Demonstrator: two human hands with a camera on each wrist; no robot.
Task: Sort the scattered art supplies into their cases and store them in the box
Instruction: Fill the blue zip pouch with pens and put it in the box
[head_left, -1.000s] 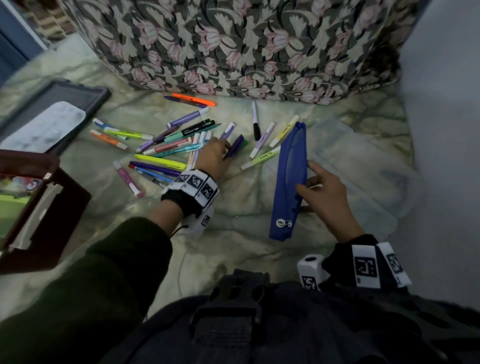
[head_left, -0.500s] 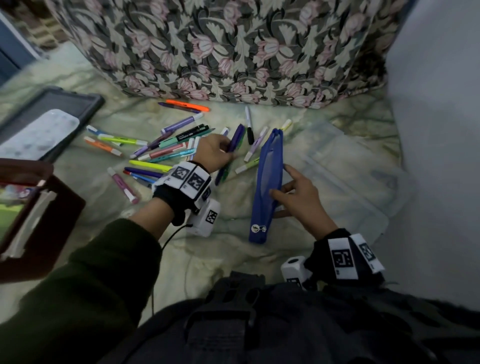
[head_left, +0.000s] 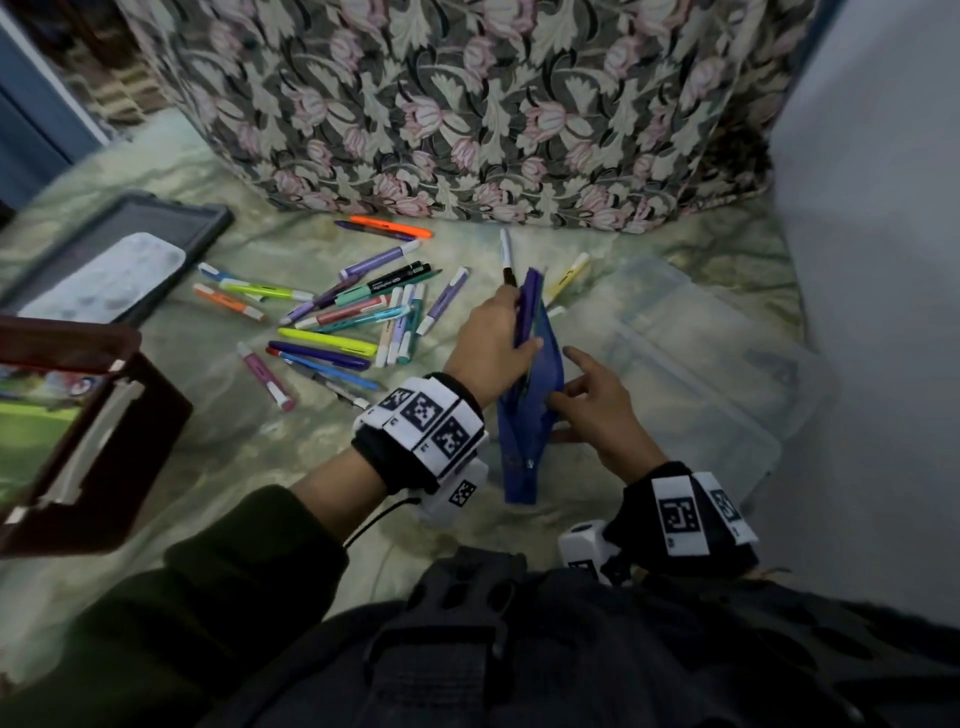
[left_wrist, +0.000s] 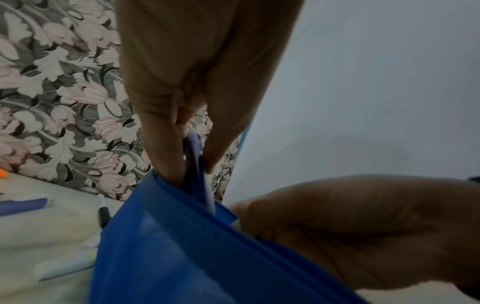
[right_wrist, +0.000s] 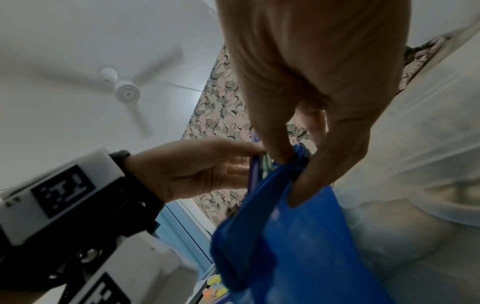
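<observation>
Pens (head_left: 529, 306) pinched in your left hand (head_left: 491, 347) over blue pouch (head_left: 530, 415), your right hand (head_left: 597, 410) pinching its rim

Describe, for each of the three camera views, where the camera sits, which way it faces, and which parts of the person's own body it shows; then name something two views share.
Head: worn on the head, facing down at the green bedspread; shows both forearms, left hand, right hand.
Left wrist: looks along the left hand's fingers pinching a purple pen.
Right wrist: looks upward along the right hand's fingers towards the white ceiling fan.
Shared: the blue fabric pencil pouch.
</observation>
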